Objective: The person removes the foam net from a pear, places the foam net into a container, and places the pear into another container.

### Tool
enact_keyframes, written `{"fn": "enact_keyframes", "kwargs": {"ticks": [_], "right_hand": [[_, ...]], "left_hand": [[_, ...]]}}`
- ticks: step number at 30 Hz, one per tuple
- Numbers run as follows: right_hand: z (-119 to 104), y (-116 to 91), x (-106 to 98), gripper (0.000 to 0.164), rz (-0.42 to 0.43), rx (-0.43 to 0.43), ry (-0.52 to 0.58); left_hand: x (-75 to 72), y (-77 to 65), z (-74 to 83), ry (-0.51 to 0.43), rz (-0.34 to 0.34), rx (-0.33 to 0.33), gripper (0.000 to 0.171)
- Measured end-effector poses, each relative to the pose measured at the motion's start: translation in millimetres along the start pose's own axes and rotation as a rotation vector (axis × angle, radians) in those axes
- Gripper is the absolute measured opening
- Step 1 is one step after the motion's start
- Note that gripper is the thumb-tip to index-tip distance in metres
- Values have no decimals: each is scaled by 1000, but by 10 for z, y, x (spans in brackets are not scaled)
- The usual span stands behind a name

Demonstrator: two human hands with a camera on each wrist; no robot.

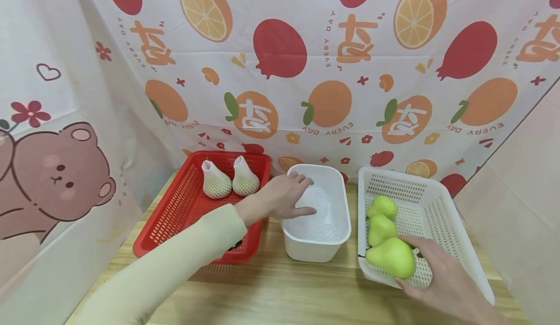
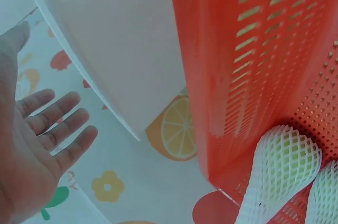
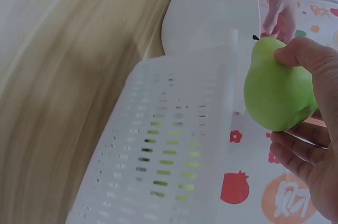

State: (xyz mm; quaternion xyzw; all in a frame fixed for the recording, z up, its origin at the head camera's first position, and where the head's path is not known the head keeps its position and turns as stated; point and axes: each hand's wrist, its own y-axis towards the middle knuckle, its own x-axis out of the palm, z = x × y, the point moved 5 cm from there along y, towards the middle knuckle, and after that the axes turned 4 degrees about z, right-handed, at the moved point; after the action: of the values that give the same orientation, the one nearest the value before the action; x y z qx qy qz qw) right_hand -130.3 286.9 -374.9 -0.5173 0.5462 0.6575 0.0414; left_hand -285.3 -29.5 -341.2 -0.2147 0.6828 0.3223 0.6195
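My right hand [image 1: 446, 279] grips a green pear [image 1: 391, 258] over the near left part of the white slotted basket [image 1: 465, 247]. In the right wrist view the thumb lies on top of this pear [image 3: 277, 84] and the fingers are under it, above the basket's rim. Two more green pears [image 1: 382, 230] sit in that basket behind it. My left hand [image 1: 286, 196], holding nothing, hovers over the white plastic bin [image 1: 317, 253], fingers extended. The bin shows only its bare, textured bottom.
Left of the bin stands a red slotted basket [image 1: 166, 211] with two pears [image 1: 217, 181] in white foam netting. All three containers stand on a wooden table [image 1: 271, 291]. A fruit-print curtain [image 1: 280, 96] hangs close behind them; a bear-print cloth [image 1: 57, 184] hangs at left.
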Motion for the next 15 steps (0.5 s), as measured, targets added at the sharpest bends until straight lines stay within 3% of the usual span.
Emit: {"fn": "enact_keyframes", "kwargs": {"ticks": [15], "right_hand": [[247, 41, -6, 86, -85, -32, -25]], "left_hand": [[-13, -506, 170, -10, 69, 5, 94]]}}
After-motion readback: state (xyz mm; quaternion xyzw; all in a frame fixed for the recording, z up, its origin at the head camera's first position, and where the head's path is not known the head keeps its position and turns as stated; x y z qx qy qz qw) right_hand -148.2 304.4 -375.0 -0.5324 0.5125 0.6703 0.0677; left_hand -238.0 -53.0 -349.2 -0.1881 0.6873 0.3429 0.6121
